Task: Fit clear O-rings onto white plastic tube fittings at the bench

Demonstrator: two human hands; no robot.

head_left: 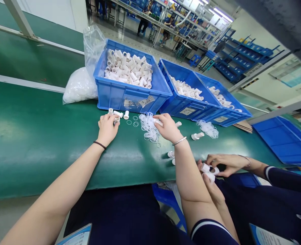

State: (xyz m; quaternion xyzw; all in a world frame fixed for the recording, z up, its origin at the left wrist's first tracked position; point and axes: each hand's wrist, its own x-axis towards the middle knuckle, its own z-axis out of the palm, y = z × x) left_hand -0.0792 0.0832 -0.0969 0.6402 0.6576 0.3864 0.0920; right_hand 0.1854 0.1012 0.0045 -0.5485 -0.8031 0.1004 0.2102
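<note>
My left hand [108, 130] rests at the table, fingers closed around a small white plastic tube fitting [117, 120]. Close beside it, one fitting [111, 111] stands upright, another [118, 114] lies on its side and a third [126, 115] stands to the right. My right hand [167, 127] pinches a white tube fitting [157, 121] between thumb and fingers. It is over the edge of a pile of thin clear rings [149, 127]; several loose rings [135, 124] lie left of the pile. More fittings [170, 154] stand near my right forearm, partly hidden by it.
Blue bins [133, 98] full of white fittings line the back, with a bag [80, 85] at the left. A co-worker's hands [223, 165] hold white fittings at the right, near a second ring pile [208, 129] and a blue tray [285, 139].
</note>
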